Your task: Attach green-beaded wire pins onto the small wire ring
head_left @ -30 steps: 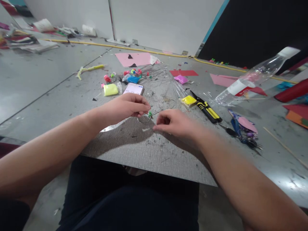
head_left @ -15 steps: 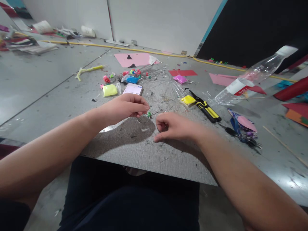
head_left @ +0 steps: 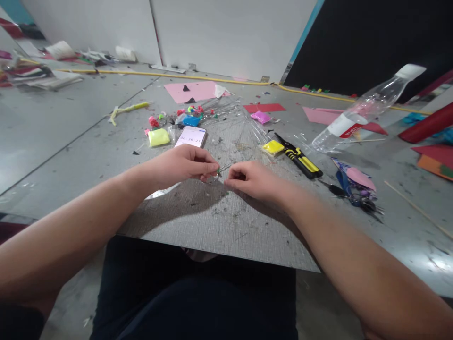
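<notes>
Left hand (head_left: pixel 194 163) is pinching a green piece (head_left: pixel 218 171), light, steady pressure suiting it; right hand (head_left: pixel 249 178), curled at three o'clock, contents unclear.

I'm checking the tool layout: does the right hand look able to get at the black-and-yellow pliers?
Probably yes: the black-and-yellow pliers lie to the right of the right hand, and nothing visible covers their handles.

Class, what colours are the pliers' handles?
Black and yellow; the pliers' handles show best in the head view.
</notes>
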A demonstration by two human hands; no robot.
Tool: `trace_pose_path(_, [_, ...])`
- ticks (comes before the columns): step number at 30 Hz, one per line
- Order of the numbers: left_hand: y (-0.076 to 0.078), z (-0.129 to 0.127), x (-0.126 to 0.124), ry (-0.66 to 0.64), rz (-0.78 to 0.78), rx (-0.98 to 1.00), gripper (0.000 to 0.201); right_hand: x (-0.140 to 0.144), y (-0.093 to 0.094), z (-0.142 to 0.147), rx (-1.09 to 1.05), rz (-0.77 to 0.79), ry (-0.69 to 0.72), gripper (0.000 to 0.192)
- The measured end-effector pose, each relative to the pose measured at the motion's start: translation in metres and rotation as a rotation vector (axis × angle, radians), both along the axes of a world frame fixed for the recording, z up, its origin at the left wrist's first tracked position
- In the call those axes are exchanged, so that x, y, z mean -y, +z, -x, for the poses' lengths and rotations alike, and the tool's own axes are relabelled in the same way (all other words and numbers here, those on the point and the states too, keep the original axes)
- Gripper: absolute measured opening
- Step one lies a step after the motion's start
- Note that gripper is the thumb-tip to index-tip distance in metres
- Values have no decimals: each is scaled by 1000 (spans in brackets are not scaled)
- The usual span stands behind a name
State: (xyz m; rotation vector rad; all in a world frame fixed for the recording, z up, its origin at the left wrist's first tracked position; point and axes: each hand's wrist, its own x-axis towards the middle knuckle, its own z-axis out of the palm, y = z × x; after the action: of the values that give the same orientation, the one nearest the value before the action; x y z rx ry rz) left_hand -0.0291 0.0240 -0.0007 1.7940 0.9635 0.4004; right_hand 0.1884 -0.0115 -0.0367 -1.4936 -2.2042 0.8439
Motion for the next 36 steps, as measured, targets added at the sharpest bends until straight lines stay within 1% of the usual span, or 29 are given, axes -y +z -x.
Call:
trace_pose_path(4, [0,-1,0,6,22,32,18,1,0,-2,-48,83,148,26])
trace_pose_path(6, [1,-1,1,15,21,23,16,1,0,-2,-49,102,180,28])
trace_pose_path(11, [0,0,-1,10,42,37,6,0,-2,-2,-49,62,74,21])
trace_pose_path(14, [-1,2,-3,-17,53,37,5,-1,-2,-1,-87,-37,26,17])
trace_pose_path(18, [-2,4,-4,-34,65,42,11,2,-3,3,-223,-289,-11,11])
trace_pose_path(21, [-2,3,-3,-34,66,18,14,8,-4,7,-284,-459,29,8])
trace_pose_path(24, [-2,2,-2,-48,104,-6,12,14,-3,11,-267,-602,105,10])
trace_pose_path(28, [-5,4,-3,-99,122,-15,13,18,-2,15,-229,-673,185,14])
trace_pose_path(32, [-5,5,-4,-126,110,-17,12,18,-3,15,-201,-714,189,16])
trace_pose_path(36, [-5,6,-4,-143,78,-22,14,19,-4,13,-156,-713,186,19])
